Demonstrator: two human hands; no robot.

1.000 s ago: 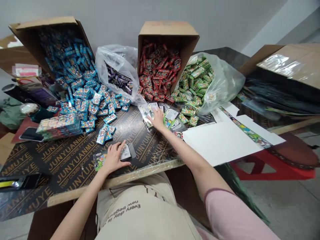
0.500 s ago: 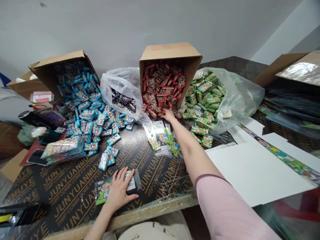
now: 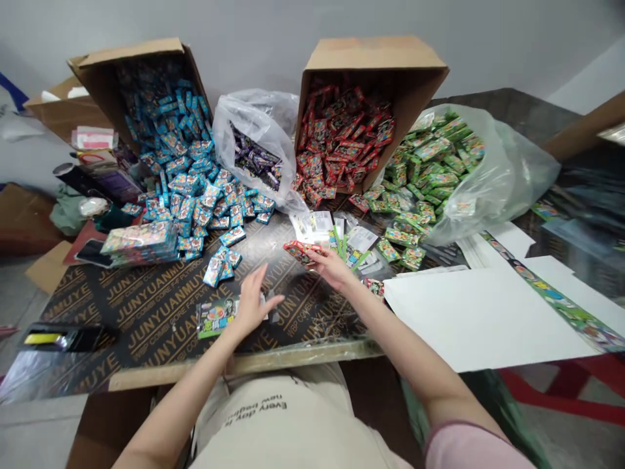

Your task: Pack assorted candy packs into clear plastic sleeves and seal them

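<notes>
My right hand (image 3: 332, 266) grips a small red printed packet (image 3: 299, 253) above the middle of the table; whether there is more than one I cannot tell. To its left, my left hand (image 3: 251, 305) is open, thumb apart from the fingers, with nothing in it. Below that hand lies a flat printed plastic bag (image 3: 215, 319) with green and black artwork, partly hidden by the hand and forearm. Behind my right hand are more flat printed bags (image 3: 361, 240). A carton (image 3: 374, 53) on its side holds many red packets (image 3: 342, 140).
Blue packets (image 3: 180, 146) spill from a left carton (image 3: 131, 53). Purple packets (image 3: 254, 156) fill a clear bag; green packets (image 3: 434, 159) spill from another bag (image 3: 508, 163). White sheets (image 3: 454, 319) lie right. A wrapped stack (image 3: 141, 242) and phone (image 3: 95, 253) sit left.
My right hand has come back from the red carton toward me, now with a red packet in it. My left hand has lifted off the flat bag. The view has shifted.
</notes>
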